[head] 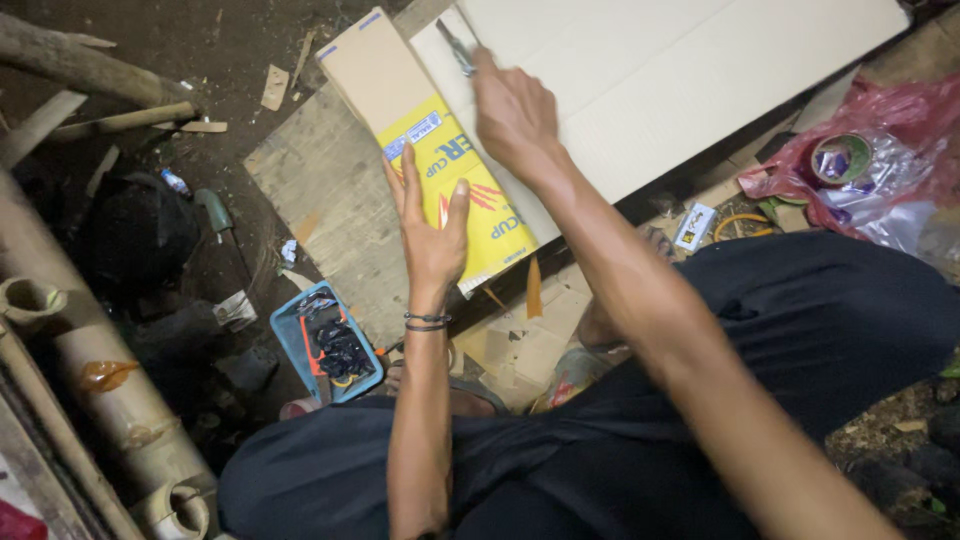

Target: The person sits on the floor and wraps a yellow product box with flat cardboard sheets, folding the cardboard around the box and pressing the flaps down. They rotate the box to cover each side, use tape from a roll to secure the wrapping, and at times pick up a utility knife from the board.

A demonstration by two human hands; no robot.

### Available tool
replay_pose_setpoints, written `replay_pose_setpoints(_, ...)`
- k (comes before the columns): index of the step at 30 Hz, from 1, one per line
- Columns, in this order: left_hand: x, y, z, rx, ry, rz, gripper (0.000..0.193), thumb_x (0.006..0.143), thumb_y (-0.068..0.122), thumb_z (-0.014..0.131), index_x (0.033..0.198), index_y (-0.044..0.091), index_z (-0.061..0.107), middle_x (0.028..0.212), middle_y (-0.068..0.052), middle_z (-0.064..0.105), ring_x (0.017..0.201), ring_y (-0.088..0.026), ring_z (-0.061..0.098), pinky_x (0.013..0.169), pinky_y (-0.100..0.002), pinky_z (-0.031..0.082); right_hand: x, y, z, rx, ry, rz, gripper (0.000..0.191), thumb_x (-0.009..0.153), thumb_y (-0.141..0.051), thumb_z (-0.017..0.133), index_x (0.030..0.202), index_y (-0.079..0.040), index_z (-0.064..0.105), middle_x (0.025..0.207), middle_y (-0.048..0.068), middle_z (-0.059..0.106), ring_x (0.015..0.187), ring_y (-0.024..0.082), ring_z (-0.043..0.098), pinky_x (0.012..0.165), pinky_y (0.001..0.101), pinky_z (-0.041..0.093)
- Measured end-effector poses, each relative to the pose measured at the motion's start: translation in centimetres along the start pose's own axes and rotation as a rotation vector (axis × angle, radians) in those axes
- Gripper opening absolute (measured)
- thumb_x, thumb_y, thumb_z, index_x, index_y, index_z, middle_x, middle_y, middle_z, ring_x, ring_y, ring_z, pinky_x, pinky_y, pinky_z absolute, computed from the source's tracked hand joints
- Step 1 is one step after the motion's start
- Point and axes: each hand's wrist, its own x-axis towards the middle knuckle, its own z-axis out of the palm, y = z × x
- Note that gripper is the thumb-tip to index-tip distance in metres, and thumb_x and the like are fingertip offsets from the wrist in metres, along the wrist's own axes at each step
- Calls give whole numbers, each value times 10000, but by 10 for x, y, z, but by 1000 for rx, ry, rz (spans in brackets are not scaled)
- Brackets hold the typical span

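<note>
My left hand (pixel 432 228) presses flat, fingers spread, on a brown and yellow cardboard strip (pixel 405 110) that lies along the edge of a large white sheet (pixel 650 70). My right hand (pixel 515 112) is closed around a thin dark knife (pixel 456 45), its tip on the white sheet right beside the strip's edge. Both pieces rest on a grey wooden board (pixel 330 200) on the ground. A dark bracelet circles my left wrist.
A blue tray (pixel 290 345) of dark small items sits at lower left. Bamboo poles (pixel 120 400) lie along the left edge. A red plastic bag (pixel 880 150) with a tape roll (pixel 840 158) is at right. Cardboard scraps (pixel 525 345) lie near my knees.
</note>
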Motion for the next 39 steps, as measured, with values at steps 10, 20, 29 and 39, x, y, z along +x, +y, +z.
replay_pose_setpoints(10, -1, 4, -8, -4, 12, -21, 801, 985, 247, 733, 1634, 99, 287, 1711, -326, 116, 1602, -400, 223, 1258, -415, 300, 42, -17, 11, -130, -63, -302, 341, 901, -63, 583, 1239, -30, 613, 884, 275, 694, 817, 476, 683, 665, 563, 545)
replay_pose_setpoints(20, -7, -7, -12, -36, 33, 47, 815, 987, 234, 752, 1640, 102, 282, 1708, -345, 120, 1599, -426, 257, 1259, -412, 337, -5, -16, -11, -137, -151, -478, 370, 777, -103, 663, 1127, 17, 644, 832, 285, 696, 837, 481, 671, 721, 536, 540)
replay_pose_setpoints(29, -19, -17, -16, -69, 64, 83, 799, 1003, 238, 762, 1642, 135, 294, 1716, -341, 111, 1611, -430, 249, 1278, -428, 343, -156, -11, -68, -52, -310, -275, 319, 999, -117, 592, 1294, 1, 615, 763, 305, 648, 737, 487, 653, 678, 556, 527)
replay_pose_setpoints(39, -21, -21, -21, -86, 73, 107, 795, 1020, 247, 767, 1649, 135, 294, 1719, -329, 118, 1614, -425, 267, 1283, -422, 362, -286, -16, -109, -204, -373, -93, 532, 823, -111, 632, 1352, -63, 607, 672, 281, 648, 617, 460, 662, 608, 556, 535)
